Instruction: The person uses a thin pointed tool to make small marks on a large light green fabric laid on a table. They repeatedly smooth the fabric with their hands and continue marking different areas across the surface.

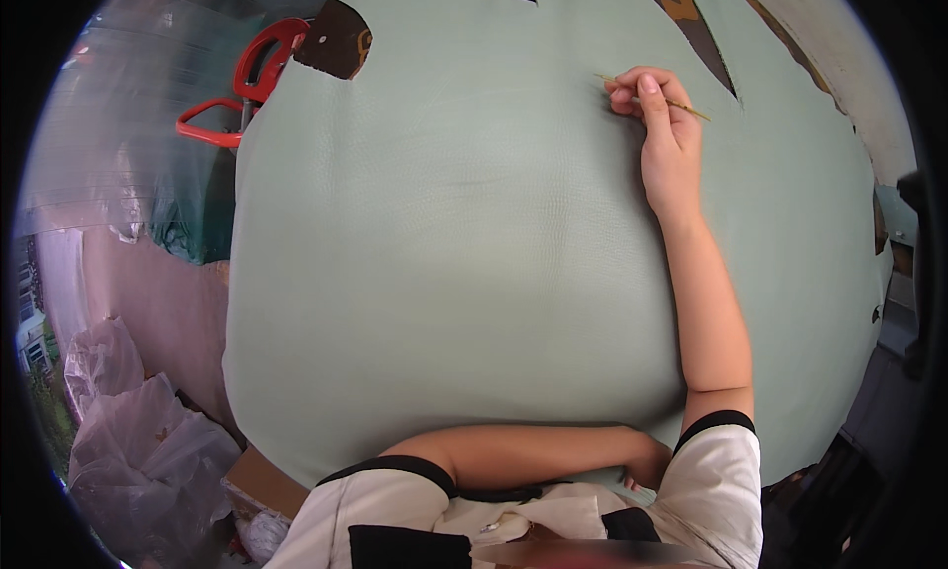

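A large pale green leather hide [444, 233] covers the table in front of me. My right hand [664, 134] reaches far across it and pinches a thin yellow stick-like tool [681, 105], its tip touching the hide near the top right. My left forearm lies folded along the hide's near edge, and my left hand [647, 458] rests there, mostly tucked behind my right upper arm, so its fingers are hidden.
Red-handled tool [255, 70] lies off the hide's upper left edge. Clear plastic bags [138, 450] sit on the floor at lower left. Dark gaps in the hide's far edge [336, 38] show the table beneath. A dark object [913, 189] stands at the right.
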Motion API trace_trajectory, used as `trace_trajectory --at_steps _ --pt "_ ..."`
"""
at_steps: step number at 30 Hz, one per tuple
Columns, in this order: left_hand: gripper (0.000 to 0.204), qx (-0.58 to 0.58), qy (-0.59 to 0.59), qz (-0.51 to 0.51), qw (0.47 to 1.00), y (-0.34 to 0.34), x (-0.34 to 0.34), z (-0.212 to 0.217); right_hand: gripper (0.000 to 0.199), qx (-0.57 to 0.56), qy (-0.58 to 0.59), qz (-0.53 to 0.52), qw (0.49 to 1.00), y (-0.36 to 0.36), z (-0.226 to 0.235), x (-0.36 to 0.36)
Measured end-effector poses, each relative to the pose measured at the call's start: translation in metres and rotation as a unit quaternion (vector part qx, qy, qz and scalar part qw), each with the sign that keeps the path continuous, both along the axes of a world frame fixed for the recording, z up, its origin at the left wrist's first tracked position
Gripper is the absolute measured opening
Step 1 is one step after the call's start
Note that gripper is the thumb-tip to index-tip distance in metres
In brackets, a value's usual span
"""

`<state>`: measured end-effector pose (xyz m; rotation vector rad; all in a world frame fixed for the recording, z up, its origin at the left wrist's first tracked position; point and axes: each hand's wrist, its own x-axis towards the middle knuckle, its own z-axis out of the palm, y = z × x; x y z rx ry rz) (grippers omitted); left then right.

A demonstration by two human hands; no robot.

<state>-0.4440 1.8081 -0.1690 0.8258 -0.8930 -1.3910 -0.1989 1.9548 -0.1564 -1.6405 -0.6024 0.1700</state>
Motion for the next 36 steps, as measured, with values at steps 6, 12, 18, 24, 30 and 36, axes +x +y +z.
trace_trajectory --at_steps 6,12,18,24,30,36 --pt "0.056 0.007 -0.085 -0.048 0.995 -0.018 -0.008 -0.012 0.031 -0.049 0.006 -0.01 0.999 -0.006 0.014 -0.061" --pt "0.049 0.018 -0.12 -0.043 0.992 -0.023 -0.029 -0.01 0.035 -0.078 -0.078 -0.072 0.991 -0.012 0.005 -0.082" --pt "0.025 0.104 -0.26 0.297 0.913 0.077 -0.059 0.016 0.036 -0.091 -0.062 -0.151 0.982 -0.008 0.007 -0.083" --pt "0.018 0.291 -0.173 0.726 0.598 0.301 -0.167 0.034 0.037 -0.085 -0.026 -0.004 0.996 0.043 0.008 -0.119" --pt "0.029 0.403 -0.08 0.909 -0.072 0.427 -0.349 0.034 0.033 -0.164 -0.092 -0.007 0.982 0.065 0.008 -0.131" --pt "0.044 0.202 0.52 0.828 0.057 0.318 -0.437 -0.071 0.032 -0.222 -0.126 -0.053 0.965 0.026 0.016 -0.111"
